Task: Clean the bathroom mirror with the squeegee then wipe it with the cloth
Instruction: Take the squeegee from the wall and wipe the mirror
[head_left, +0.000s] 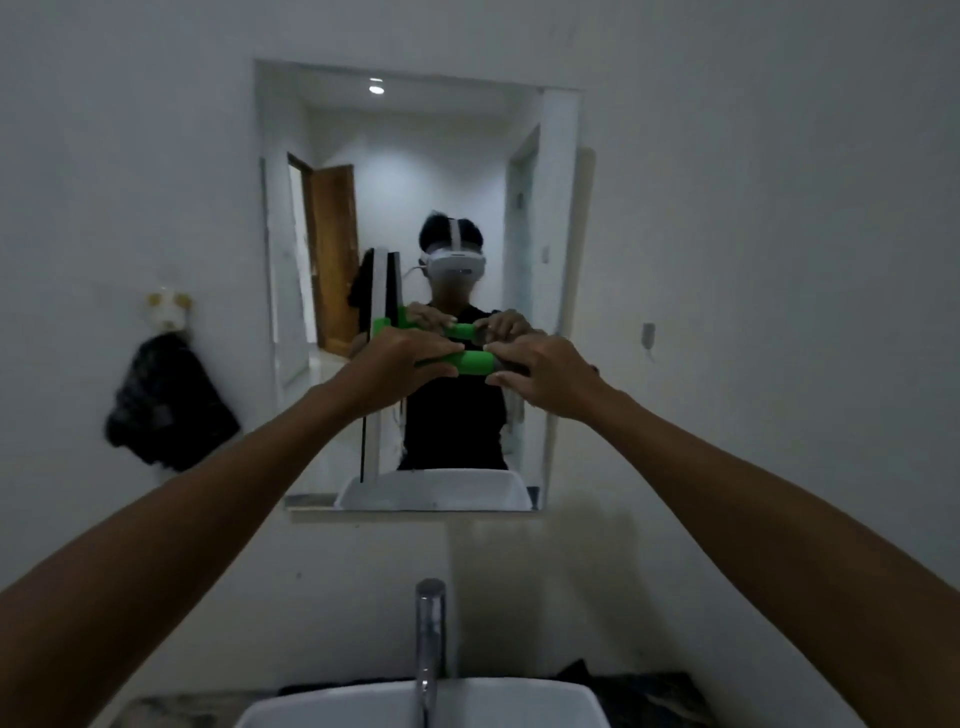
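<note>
Against the mirror (415, 156), both hands grip the green squeegee (470, 362): left hand (402, 364) curled near the blade, right hand (545, 371) apparently pinching the handle's end.

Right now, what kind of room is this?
Most likely a small home bathroom: a wall mirror hangs above a white basin with a chrome tap, and both hands hold a green squeegee before it.

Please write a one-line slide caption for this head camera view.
Both hands, left hand and right hand, hold a green squeegee against the bathroom mirror above the sink.
</note>
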